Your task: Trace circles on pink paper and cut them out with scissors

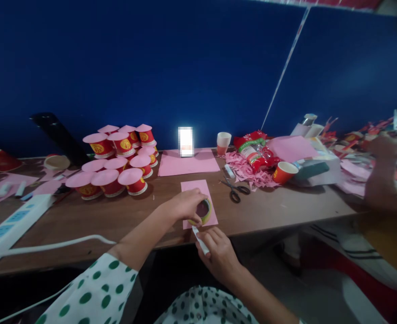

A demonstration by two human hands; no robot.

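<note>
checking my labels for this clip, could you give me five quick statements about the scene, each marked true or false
1. The left hand holds a roll of tape over a pink sheet. True.
2. The right hand is empty. False: it holds a white stick.
3. Scissors lie on the table. True.
4. The table's left end holds only cups. False: a power strip lies there too.
5. Pink-topped red cups stand left of the scissors. True.

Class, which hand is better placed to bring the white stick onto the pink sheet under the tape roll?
Probably the right hand: it holds the white stick near the pink sheet, while the left hand grips the tape roll.
</note>
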